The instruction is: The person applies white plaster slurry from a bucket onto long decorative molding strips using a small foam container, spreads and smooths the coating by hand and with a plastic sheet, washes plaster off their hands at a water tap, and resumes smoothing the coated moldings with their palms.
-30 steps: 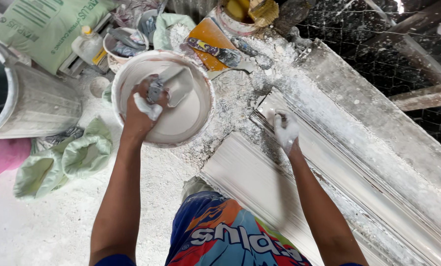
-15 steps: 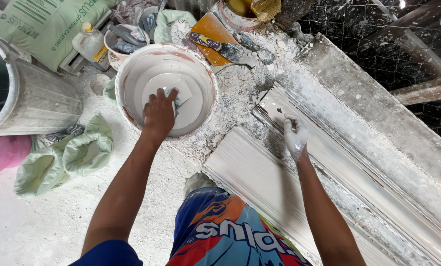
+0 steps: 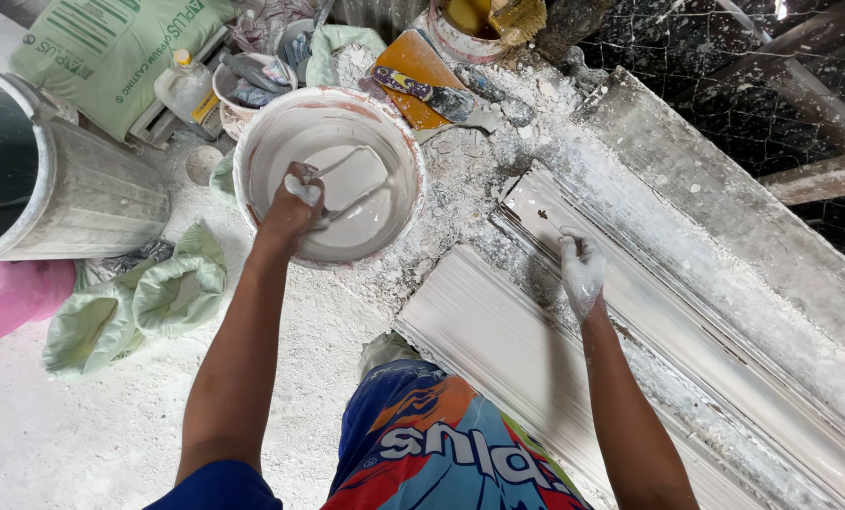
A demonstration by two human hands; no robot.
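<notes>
My left hand (image 3: 293, 200) is inside a white bucket (image 3: 405, 156) of wet plaster and grips the handle of a flat scraper (image 3: 351, 179) whose blade lies in the grey-white mix. My right hand (image 3: 582, 271), coated in plaster, rests with fingers spread on a long white ribbed moulding (image 3: 498, 345) that runs diagonally toward the lower right. A second moulding strip (image 3: 696, 340) lies alongside it, beyond the hand.
A metal drum (image 3: 73, 194) stands at the left with a pink tub (image 3: 11, 297) below it. Crumpled green sacks (image 3: 144, 302), a green printed bag (image 3: 110, 52), a small bowl of tools (image 3: 252, 80), an orange trowel (image 3: 422, 76) and wire mesh (image 3: 725, 57) surround the bucket.
My left hand has drawn back toward the bucket's near side, with the scraper blade now lying flat in the mix. My right hand slid slightly down along the moulding.
</notes>
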